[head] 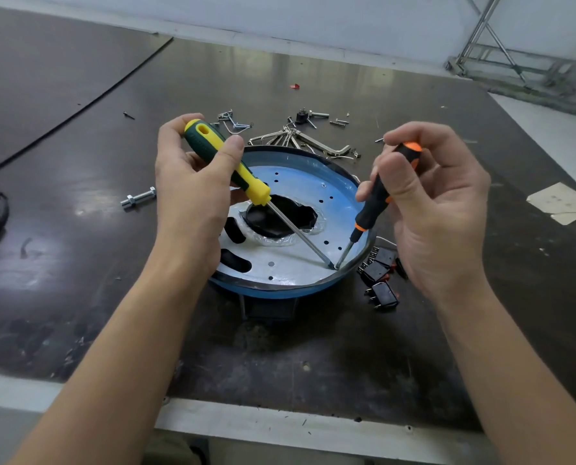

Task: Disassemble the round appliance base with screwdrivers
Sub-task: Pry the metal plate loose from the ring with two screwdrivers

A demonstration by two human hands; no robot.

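A: Base look, location?
B: Round appliance base [281, 290] mid-table [313, 364]. Silvery perforated plate, blue rim, ragged black centre hole ringed with clear film, two black slots at left.
A: Hands?
B: Left hand [192, 182] curled round yellow-green screwdriver [250, 186]. Right hand [437, 203] pinching black-orange screwdriver [373, 203], fingers curled. Tips together at near-right plate edge, just inside rim.
A: Around?
B: Black switches [380, 273] just beside, right. Hex keys [313, 142] behind. Bolt [138, 198] left.
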